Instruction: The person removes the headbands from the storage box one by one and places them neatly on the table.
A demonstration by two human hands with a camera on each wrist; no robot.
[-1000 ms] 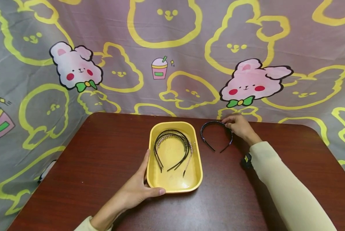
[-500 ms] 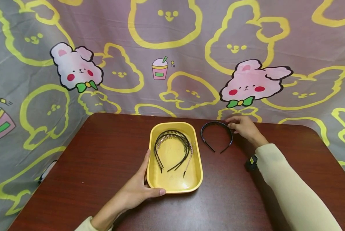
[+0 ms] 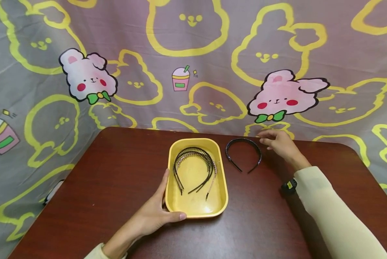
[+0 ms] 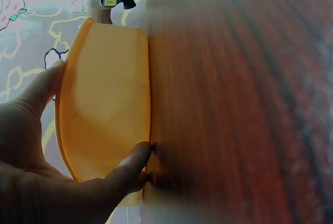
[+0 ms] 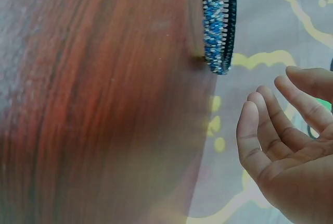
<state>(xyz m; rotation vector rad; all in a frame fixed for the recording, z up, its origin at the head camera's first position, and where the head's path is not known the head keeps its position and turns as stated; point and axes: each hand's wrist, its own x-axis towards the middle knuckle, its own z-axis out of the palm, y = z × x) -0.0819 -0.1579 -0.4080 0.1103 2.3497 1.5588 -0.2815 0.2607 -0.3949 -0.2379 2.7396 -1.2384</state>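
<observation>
A: What stands at the left?

B: A broad stretch of reddish-brown desk (image 3: 115, 187), then the left hand (image 3: 151, 216). Its fingers hold the yellow tray (image 3: 193, 207) at the near left corner, thumb on the rim.

A: And what does the tray carry?

B: Several headbands (image 3: 196, 150), nested, their arches toward the back and their tips toward the person. They are thin, black and toothed along the inside; one has a pinkish beaded arm lying by the tray's right wall. (Overlapping as they do, I can't count them surely.)

A: Further right?

B: A narrow strip of desk, then the loose headband (image 3: 244, 139), lying on the wood with its arch just beside the back edge. It's dark and toothed too, with glittering blue and silvery beads on its side.

A: Is anyone touching it?

B: The right hand (image 3: 282, 145) is near its right side, apart from it; those fingers are loosely bent, with the thumb spread away, and hold nothing.

A: How much room is there?

B: Behind, little: a patterned cloth (image 3: 209, 72) rises right along the back edge. Toward the person and out to the right edge, the wood runs wide.
</observation>
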